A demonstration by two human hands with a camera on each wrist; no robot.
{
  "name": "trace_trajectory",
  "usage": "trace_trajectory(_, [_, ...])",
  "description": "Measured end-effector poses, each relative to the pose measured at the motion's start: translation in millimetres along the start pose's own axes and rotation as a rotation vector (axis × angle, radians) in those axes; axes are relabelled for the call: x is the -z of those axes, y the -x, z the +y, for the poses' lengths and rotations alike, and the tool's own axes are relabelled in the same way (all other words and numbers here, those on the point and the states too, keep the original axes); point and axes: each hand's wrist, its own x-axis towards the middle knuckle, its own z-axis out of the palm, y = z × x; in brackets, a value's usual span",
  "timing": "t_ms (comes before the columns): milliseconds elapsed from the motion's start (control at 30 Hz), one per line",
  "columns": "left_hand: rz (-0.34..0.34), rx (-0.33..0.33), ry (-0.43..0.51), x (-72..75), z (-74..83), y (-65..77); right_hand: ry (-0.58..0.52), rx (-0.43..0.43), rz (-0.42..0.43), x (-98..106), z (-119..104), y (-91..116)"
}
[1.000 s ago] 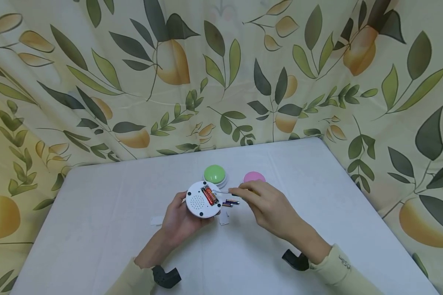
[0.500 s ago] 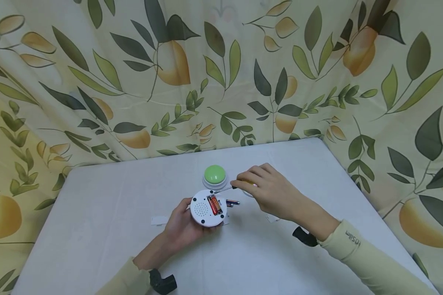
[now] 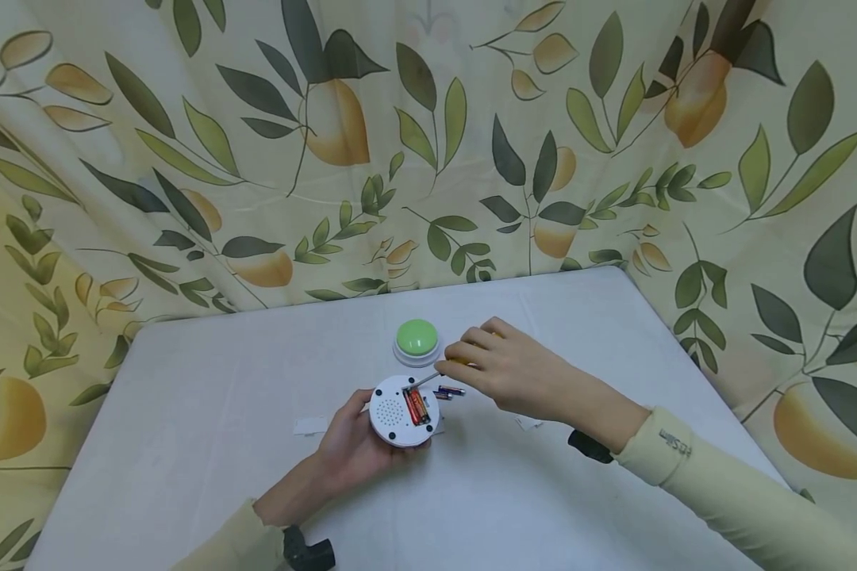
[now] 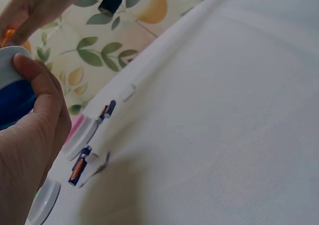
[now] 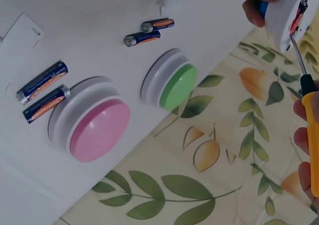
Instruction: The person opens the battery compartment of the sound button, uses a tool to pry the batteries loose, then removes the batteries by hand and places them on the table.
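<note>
My left hand (image 3: 357,444) grips a round white push button (image 3: 387,411), its speaker holes and open battery bay turned up. Its blue dome (image 4: 15,101) faces down in the left wrist view. Red-orange batteries (image 3: 417,408) sit in the bay. In my right hand (image 3: 517,371) is a screwdriver with a yellow handle (image 5: 313,135). The metal shaft (image 5: 299,55) reaches to the edge of the bay by the batteries. Whether the tip touches a battery or the casing cannot be made out. My right hand hides most of the handle in the head view.
A green push button (image 3: 416,338) stands behind the held one. A pink button (image 5: 102,130) stands to its right, hidden by my right hand in the head view. Loose batteries (image 5: 45,83) lie near it, more batteries (image 5: 149,33) near the green one. White covers (image 3: 310,426) lie on the table.
The held button has come slightly nearer and to the right. The screwdriver has shifted, its shaft now slanting down into the battery bay from above right. Both batteries in the bay stay in place.
</note>
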Motion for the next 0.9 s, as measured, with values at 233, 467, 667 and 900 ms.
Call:
trace_trajectory(233, [0.004, 0.012, -0.022, -0.1, -0.8, 1.1, 0.056, 0.03, -0.015, 1, -3, -3])
trace_trajectory(467, [0.003, 0.023, -0.059, -1.4, 0.0, 1.8, 0.103, 0.054, 0.004, 6, -4, -4])
trace_trajectory(667, [-0.019, 0.015, -0.049, -1.5, 1.1, 1.6, 0.197, 0.084, 0.02, 12, -12, -5])
trace_trajectory(900, [-0.013, -0.002, -0.003, -4.4, 1.8, 2.0, 0.272, 0.05, 0.106, 12, -28, -6])
